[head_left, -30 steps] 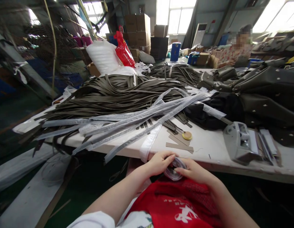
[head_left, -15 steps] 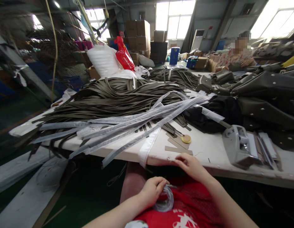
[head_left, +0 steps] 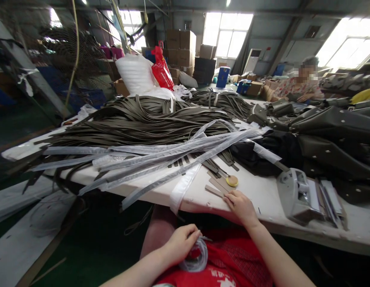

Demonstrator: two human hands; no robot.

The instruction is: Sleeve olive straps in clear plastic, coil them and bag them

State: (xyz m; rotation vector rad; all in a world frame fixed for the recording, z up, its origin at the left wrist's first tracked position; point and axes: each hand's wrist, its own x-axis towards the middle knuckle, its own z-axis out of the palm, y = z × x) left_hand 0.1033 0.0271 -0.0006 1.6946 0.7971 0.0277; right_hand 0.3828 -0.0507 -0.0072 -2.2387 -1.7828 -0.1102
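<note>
In the head view my left hand (head_left: 182,242) is closed on a rolled-up coil of clear plastic-wrapped strap (head_left: 199,261), held over my lap against the red apron (head_left: 241,255). At the table's near edge, my right hand (head_left: 241,206) has its fingers together over the right end of a short grey-brown strip (head_left: 214,191). The fingertips partly hide that end. Just beyond lie another short strip (head_left: 219,184) and a round yellow-rimmed tape measure (head_left: 232,181).
Long dark straps (head_left: 137,127) and plastic-sleeved straps (head_left: 161,159) cover the table's left side. A grey tape dispenser (head_left: 294,195) stands at right, before dark bags (head_left: 331,139). Across the table sits another person (head_left: 298,87). A white band (head_left: 185,189) hangs over the front edge.
My right hand has moved forward from the table's edge onto the end of the short strip. My left hand still holds the coil. The camera view has tilted slightly.
</note>
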